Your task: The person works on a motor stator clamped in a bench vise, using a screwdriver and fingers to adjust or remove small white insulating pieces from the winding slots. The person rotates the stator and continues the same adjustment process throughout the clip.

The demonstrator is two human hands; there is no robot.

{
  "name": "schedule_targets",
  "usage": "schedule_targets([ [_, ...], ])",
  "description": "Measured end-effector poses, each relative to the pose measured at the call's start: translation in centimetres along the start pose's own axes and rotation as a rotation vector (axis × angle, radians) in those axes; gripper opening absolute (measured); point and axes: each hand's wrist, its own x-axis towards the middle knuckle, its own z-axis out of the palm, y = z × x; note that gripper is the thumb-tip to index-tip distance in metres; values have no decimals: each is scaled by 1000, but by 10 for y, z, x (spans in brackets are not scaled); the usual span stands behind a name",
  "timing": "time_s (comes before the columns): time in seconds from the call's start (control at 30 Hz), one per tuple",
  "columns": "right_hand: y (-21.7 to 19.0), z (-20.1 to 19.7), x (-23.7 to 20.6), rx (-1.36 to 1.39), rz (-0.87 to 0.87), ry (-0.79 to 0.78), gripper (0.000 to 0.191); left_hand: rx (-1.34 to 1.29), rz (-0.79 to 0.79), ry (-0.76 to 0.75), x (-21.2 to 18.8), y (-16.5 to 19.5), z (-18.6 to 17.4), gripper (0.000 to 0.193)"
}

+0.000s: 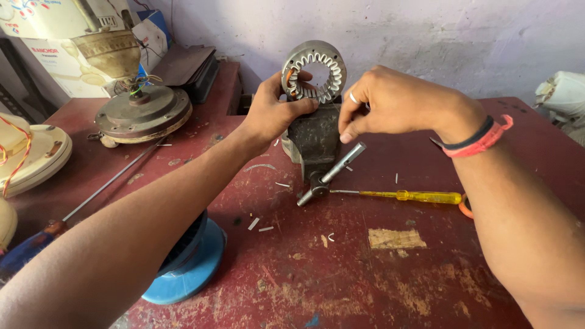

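Note:
A round metal stator ring (pixel 324 63) with winding slots stands upright in the jaws of a dark bench vise (pixel 314 140) on the red table (pixel 365 274). My left hand (pixel 272 113) grips the ring's lower left side, thumb inside the ring. My right hand (pixel 390 103) hovers at the ring's right edge, its fingertips pinched at the vise top just above the vise's steel handle bar (pixel 332 173). A ring sits on one finger and bands on the wrist.
A yellow-handled screwdriver (pixel 414 196) lies right of the vise. A long screwdriver (pixel 109 183) lies at left. A blue spool (pixel 189 268) sits under my left forearm. Ceiling fan motor housings (pixel 143 113) and cream fan parts (pixel 30 155) stand at the back left. Small scraps litter the table.

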Motion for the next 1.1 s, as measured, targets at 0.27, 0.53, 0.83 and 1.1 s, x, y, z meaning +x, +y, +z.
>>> schedule_targets([
  [0.27,-46,-9,-3,-117,143,-83,12,46,10,16,2,-2,-2,46],
  [0.53,-89,5,-14,14,-39,-392,16,44,12,-18,2,0,-4,43],
  [0.83,-122,31,-35,436,-442,-753,30,52,-14,-27,2,-4,-5,45],
  [1.1,35,-1,4,921,-280,687,31,-50,15,-37,2,-8,-3,50],
])
